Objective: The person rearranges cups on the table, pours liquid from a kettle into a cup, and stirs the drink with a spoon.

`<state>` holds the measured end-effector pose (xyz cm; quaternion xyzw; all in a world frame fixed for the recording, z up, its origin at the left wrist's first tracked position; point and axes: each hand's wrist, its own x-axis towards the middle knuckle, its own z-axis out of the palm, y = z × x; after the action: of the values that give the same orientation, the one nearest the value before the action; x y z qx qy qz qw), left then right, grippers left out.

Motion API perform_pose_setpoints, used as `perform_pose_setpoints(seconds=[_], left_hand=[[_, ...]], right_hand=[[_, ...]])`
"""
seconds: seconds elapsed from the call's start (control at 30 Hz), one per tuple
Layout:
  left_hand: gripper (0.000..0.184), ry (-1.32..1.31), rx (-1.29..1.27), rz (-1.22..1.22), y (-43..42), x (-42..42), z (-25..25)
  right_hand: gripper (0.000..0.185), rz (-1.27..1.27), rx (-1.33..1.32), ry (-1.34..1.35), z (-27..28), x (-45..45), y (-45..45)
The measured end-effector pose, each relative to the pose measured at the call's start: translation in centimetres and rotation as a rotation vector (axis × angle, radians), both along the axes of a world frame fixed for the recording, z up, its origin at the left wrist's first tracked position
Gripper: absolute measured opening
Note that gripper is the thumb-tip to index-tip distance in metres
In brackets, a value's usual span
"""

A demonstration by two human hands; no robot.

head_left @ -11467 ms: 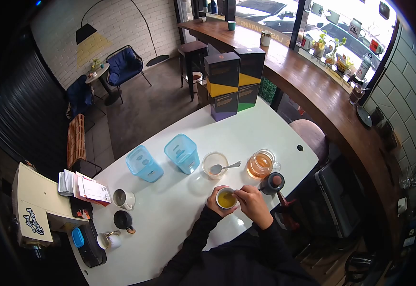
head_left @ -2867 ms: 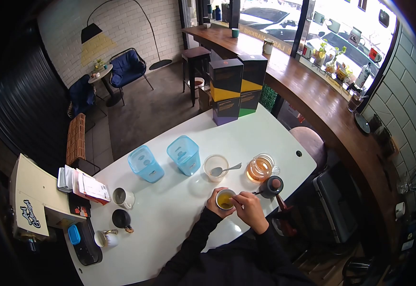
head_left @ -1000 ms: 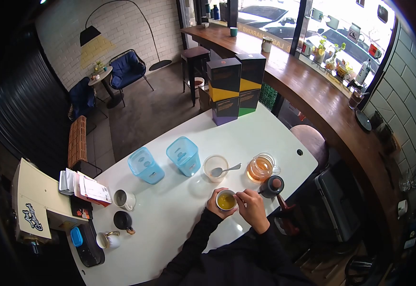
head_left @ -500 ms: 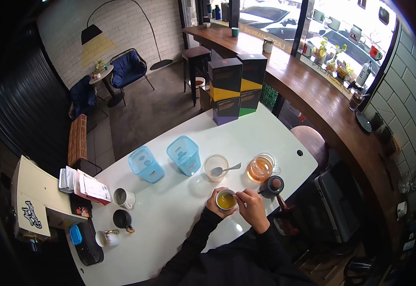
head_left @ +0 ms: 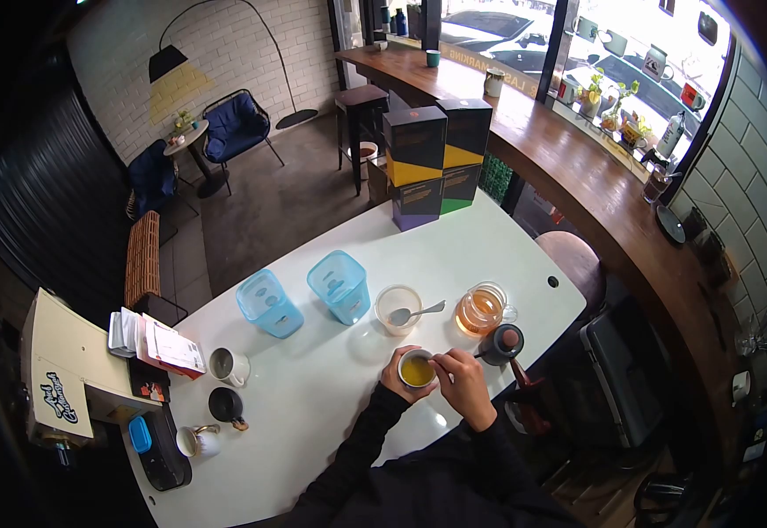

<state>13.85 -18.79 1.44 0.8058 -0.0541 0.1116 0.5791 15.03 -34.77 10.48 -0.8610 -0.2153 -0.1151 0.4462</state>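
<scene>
Nearest, the left hand (head_left: pixel 396 377) curls round the side of a small pale cup (head_left: pixel 412 355), above the near part of a white table (head_left: pixel 309 387). The right hand (head_left: pixel 464 385) pinches thumb and fingers together at its rim; anything between them is hidden. The cup's round mouth faces up, axis roughly upright, showing yellow-green liquid (head_left: pixel 418 373). Beyond, a spoon (head_left: pixel 401 314) rests in a clear tub (head_left: pixel 394 295).

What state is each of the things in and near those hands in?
Cup: open, holding yellow-green liquid.
Left hand: wrapped around the cup.
Right hand: curled at the cup's rim; any grip on something is unclear.
Clear tub: open.
Spoon: resting in the tub, handle over its edge.
Glass server: partly filled with amber liquid.
Blue containers: upright, open-topped.
</scene>
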Motion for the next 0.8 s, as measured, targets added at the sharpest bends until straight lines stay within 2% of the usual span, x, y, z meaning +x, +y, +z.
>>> perform_pose_setpoints(seconds=[0.23,0.47,0.67,0.8], left_hand=[[0.081,0.014,-0.014,-0.01,0.0,0.05,-0.1],[0.081,0.001,-0.019,-0.008,-0.08,0.07,-0.04],[0.081,0.009,0.001,0.002,-0.02,0.08,-0.08],[0.081,0.034,-0.019,-0.013,0.04,0.01,-0.04]], right_hand=[[0.011,0.065,-0.048,0.1,0.09,-0.2,-0.13],[0.01,0.034,0.045,0.024,0.21,-0.05,0.16],[0.008,-0.022,-0.048,-0.011,0.48,-0.01,-0.15],[0.009,0.056,-0.064,0.027,0.0,-0.04,-0.13]])
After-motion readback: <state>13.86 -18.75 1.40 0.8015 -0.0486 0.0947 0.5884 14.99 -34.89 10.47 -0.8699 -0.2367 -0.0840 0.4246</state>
